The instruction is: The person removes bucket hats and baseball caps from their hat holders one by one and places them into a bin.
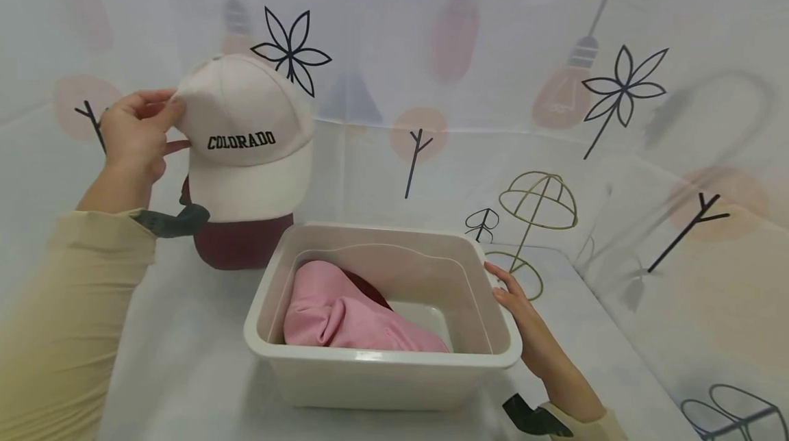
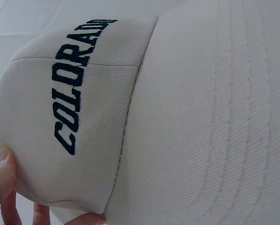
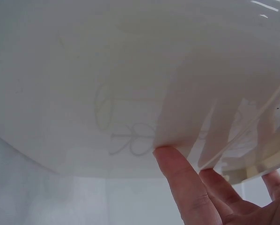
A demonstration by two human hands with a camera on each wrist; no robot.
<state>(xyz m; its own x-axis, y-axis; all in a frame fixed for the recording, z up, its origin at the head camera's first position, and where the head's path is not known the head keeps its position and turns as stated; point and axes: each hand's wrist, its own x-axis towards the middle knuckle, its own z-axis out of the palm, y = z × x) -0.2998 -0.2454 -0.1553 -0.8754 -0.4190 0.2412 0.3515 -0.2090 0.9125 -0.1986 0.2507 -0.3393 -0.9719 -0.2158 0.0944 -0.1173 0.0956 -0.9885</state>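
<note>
My left hand (image 1: 137, 131) pinches the side of a white cap (image 1: 246, 136) lettered COLORADO, holding it up above a dark red cap (image 1: 237, 241) that stands on the table. The left wrist view is filled by the white cap (image 2: 144, 117), with my fingertips (image 2: 4, 173) at its lower left edge. My right hand (image 1: 524, 321) rests with straight fingers against the right outer wall of a white plastic bin (image 1: 382, 359). Inside the bin lie a pink cap (image 1: 345, 318) and a bit of dark red fabric (image 1: 370, 287). The right wrist view shows my fingers (image 3: 187, 187) under the bin's rim (image 3: 130, 93).
A printed cloth with bulbs and flowers covers the table and the walls behind. A green wire umbrella-shaped stand (image 1: 533, 215) stands behind the bin at the right. Bare tablecloth (image 1: 185, 359) lies left of the bin.
</note>
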